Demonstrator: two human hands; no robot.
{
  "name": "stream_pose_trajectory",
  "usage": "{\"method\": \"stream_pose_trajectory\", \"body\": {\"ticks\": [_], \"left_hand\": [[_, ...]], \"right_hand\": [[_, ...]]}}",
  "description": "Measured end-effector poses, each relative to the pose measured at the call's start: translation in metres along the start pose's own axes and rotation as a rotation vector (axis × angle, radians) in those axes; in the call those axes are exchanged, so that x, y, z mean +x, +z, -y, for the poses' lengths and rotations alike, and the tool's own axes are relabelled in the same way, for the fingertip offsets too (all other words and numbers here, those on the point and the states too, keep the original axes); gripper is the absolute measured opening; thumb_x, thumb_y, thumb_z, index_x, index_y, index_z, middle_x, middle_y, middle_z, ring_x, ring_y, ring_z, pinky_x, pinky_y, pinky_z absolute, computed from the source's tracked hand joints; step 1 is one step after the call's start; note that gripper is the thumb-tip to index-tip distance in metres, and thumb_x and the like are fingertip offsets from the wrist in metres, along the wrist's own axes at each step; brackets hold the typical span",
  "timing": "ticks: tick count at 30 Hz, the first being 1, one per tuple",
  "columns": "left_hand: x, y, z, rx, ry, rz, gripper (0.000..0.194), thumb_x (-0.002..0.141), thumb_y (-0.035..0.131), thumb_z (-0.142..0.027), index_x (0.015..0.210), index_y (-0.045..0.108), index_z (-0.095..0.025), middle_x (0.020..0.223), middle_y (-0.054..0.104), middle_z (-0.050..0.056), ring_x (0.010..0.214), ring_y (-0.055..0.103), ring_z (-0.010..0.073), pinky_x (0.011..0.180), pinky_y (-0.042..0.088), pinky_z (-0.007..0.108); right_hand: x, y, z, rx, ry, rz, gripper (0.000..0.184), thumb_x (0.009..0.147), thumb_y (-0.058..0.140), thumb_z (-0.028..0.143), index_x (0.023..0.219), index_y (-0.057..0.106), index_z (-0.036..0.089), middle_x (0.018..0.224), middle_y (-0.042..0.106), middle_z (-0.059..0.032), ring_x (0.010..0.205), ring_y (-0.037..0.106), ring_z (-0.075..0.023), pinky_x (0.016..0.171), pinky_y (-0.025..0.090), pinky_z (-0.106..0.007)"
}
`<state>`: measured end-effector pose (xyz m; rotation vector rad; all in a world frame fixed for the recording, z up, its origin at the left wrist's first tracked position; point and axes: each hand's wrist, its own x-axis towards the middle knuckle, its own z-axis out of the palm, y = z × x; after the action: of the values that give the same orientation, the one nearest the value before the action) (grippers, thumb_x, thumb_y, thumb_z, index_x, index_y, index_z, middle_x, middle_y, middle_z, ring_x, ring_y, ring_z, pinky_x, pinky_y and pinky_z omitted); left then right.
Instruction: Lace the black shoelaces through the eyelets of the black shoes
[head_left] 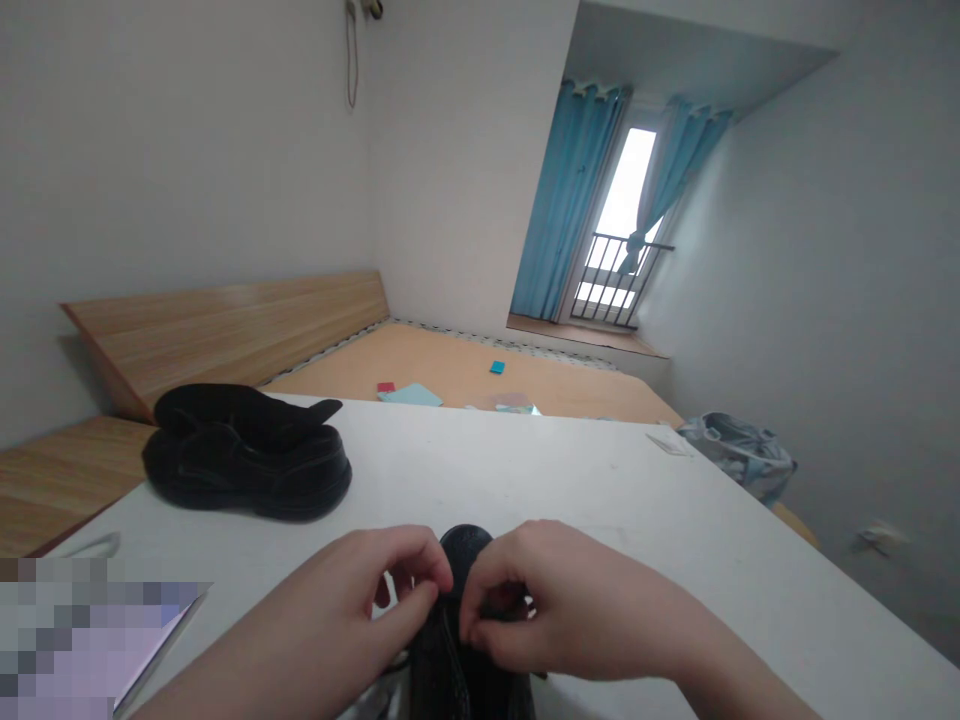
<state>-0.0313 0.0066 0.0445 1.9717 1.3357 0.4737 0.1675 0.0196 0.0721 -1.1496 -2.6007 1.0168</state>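
The person is working with both hands at a black leather shoe (459,680), which is lying at the near edge of the counter (570,490), bottom center of the frame, its toe pointing away. The left hand (352,600) is curling its fingers in against the shoe's near side, and the right hand (555,600) is closing in from the other side, with thumb and forefinger pinching together just above it. Both hands are nearly closed, but I can't tell what they're gripping, since the fingers are hiding it. A second pair of black shoes (247,455) is sitting well apart at the counter's left, with a wooden bed frame (225,330) beyond them.
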Motion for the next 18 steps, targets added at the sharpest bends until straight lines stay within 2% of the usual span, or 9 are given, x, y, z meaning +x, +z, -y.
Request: {"method": "stream_pose_trajectory", "body": {"ticks": [3,7,11,18], "left_hand": [[-0.002,-0.001,0.002,0.058,-0.044,-0.002,0.019,0.078,0.047,-0.023,0.079,0.066,-0.024,0.077,0.067,-0.003,0.073,0.059,0.0182,0.063,0.04,0.026],[-0.008,-0.001,0.008,0.158,-0.073,0.003,0.016,0.068,0.05,-0.019,0.073,0.064,-0.024,0.077,0.065,-0.004,0.076,0.059,0.0182,0.066,0.04,0.026],[-0.011,0.002,0.013,0.243,-0.043,-0.004,0.015,0.071,0.05,-0.024,0.072,0.065,-0.024,0.079,0.064,-0.001,0.08,0.058,0.0202,0.069,0.04,0.028],[-0.008,0.002,0.01,0.197,-0.087,0.077,0.021,0.075,0.049,-0.028,0.078,0.069,-0.023,0.081,0.066,0.001,0.079,0.06,0.0206,0.07,0.042,0.028]], "right_hand": [[-0.001,0.002,0.0,-0.07,0.011,-0.01,0.026,0.071,0.06,0.014,0.09,0.075,0.023,0.073,0.066,0.0036,0.06,0.053,-0.0096,0.056,0.034,-0.019],[0.002,0.004,0.0,-0.104,-0.009,-0.014,0.02,0.071,0.066,0.015,0.087,0.073,0.023,0.068,0.06,0.0064,0.057,0.05,-0.0076,0.052,0.031,-0.018],[0.003,0.005,0.001,-0.101,0.025,0.006,0.012,0.07,0.071,0.021,0.082,0.071,0.023,0.065,0.056,0.0072,0.055,0.046,-0.0073,0.05,0.029,-0.018],[0.008,0.013,0.003,-0.047,0.064,0.012,0.007,0.072,0.067,0.02,0.077,0.072,0.02,0.057,0.051,0.0075,0.051,0.04,-0.0059,0.05,0.026,-0.019]]}}
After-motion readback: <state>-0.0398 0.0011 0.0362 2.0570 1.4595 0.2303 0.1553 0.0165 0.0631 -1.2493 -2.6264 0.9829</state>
